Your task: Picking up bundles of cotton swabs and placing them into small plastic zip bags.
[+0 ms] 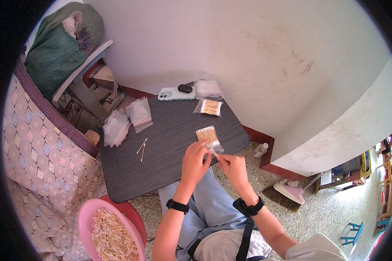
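At the right front of the dark table, a small clear plastic bag (pixel 207 134) lies with a row of cotton swabs in it. My left hand (pixel 195 162) has its fingers closed on the near end of this bag. Just right of it, my right hand (pixel 234 168) pinches a few cotton swabs (pixel 214 152) by their near ends. They point toward the bag's near end; whether their tips are inside cannot be made out. Beyond lies another bag of cotton swabs (pixel 211 107). Three loose swabs (pixel 142 150) rest on the table to the left.
Stacks of clear bags (pixel 139 114) lie on the table (pixel 170 143)'s left, more bags (pixel 209 88) at its far edge. A phone (pixel 174 94) bears a black oval object (pixel 185 88). A pink basin (pixel 85 217) of swabs stands lower left, a broom (pixel 287 195) at right.
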### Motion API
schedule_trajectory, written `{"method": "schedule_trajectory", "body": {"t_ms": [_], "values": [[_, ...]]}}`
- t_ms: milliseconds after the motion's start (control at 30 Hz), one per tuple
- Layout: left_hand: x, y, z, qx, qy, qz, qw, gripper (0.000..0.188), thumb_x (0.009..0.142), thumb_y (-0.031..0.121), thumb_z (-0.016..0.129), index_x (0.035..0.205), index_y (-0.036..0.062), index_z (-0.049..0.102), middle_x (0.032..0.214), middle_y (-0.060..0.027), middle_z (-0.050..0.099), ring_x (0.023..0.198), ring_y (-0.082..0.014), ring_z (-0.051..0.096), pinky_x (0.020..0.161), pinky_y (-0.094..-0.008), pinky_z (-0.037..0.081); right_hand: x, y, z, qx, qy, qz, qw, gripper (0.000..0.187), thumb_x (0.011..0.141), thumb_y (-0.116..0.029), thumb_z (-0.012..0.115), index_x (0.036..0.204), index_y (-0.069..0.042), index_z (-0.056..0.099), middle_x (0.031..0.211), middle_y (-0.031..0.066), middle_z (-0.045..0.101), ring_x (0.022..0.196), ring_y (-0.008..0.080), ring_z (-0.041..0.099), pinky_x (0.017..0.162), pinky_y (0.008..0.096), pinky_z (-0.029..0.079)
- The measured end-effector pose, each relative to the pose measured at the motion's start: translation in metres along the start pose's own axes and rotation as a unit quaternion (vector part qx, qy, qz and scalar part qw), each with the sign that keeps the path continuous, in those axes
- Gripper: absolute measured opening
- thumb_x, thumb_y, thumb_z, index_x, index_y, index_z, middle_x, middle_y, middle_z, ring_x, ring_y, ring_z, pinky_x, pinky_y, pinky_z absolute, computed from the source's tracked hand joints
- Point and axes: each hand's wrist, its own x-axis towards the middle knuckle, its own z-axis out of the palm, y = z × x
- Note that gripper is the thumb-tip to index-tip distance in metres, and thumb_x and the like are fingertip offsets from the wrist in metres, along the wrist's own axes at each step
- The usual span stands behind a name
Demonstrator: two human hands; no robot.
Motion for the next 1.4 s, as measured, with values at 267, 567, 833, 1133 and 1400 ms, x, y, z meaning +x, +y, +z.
{"method": "schedule_trajectory", "body": {"t_ms": [267, 567, 833, 1133, 1400], "values": [[-0.004, 0.006, 0.011, -0.003, -0.045, -0.023, 0.999, 0.019, 0.089, 0.007, 0.056, 0.106, -0.0003, 0.052, 0.115, -0.0175, 0.062, 0.108, -0.0342, 0.059, 0.101, -0.0447, 0.04, -0.001, -0.002, 0.007, 0.043, 0.04, 0.003, 0.998, 0.014, 0.086, -0.005, 0.061, 0.095, 0.004, 0.066, 0.067, 0.014, 0.067, 0.058, 0.0162, 0.066, 0.055, 0.0273, 0.05], [-0.008, 0.011, 0.014, -0.002, -0.032, -0.033, 0.999, 0.025, 0.09, 0.009, 0.056, 0.111, -0.0028, 0.051, 0.118, -0.02, 0.06, 0.106, -0.0381, 0.057, 0.092, -0.0443, 0.044, 0.005, -0.005, 0.013, 0.072, 0.059, 0.034, 0.995, 0.021, 0.084, -0.002, 0.061, 0.096, -0.002, 0.043, 0.062, 0.0163, 0.062, 0.057, 0.0318, 0.064, 0.051, 0.0384, 0.047], [-0.011, 0.011, 0.016, 0.011, -0.031, 0.027, 0.999, 0.036, 0.09, 0.009, 0.055, 0.123, -0.0038, 0.049, 0.123, -0.0213, 0.057, 0.11, -0.0374, 0.055, 0.095, -0.0441, 0.044, 0.022, -0.004, 0.019, 0.041, 0.065, 0.054, 0.996, 0.018, 0.083, -0.001, 0.06, 0.093, 0.001, 0.045, 0.062, 0.0176, 0.063, 0.056, 0.0249, 0.066, 0.049, 0.0325, 0.049], [-0.013, 0.012, 0.016, 0.009, -0.043, -0.016, 0.999, 0.04, 0.09, 0.006, 0.053, 0.128, -0.0042, 0.045, 0.117, -0.0204, 0.06, 0.112, -0.0376, 0.054, 0.1, -0.0438, 0.041, 0.0, -0.005, 0.011, 0.154, 0.077, 0.061, 0.983, 0.019, 0.082, -0.001, 0.065, 0.097, 0.004, 0.055, 0.086, 0.0171, 0.067, 0.079, 0.0243, 0.07, 0.065, 0.0312, 0.056], [-0.014, 0.012, 0.017, 0.002, -0.066, -0.023, 0.998, 0.037, 0.09, 0.005, 0.052, 0.125, -0.0057, 0.045, 0.116, -0.0196, 0.06, 0.112, -0.037, 0.054, 0.099, -0.0438, 0.042, -0.002, 0.006, 0.021, 0.091, 0.125, -0.027, 0.988, 0.01, 0.08, 0.001, 0.065, 0.09, 0.002, 0.067, 0.091, 0.0136, 0.066, 0.077, 0.0259, 0.067, 0.069, 0.0325, 0.054]]}}
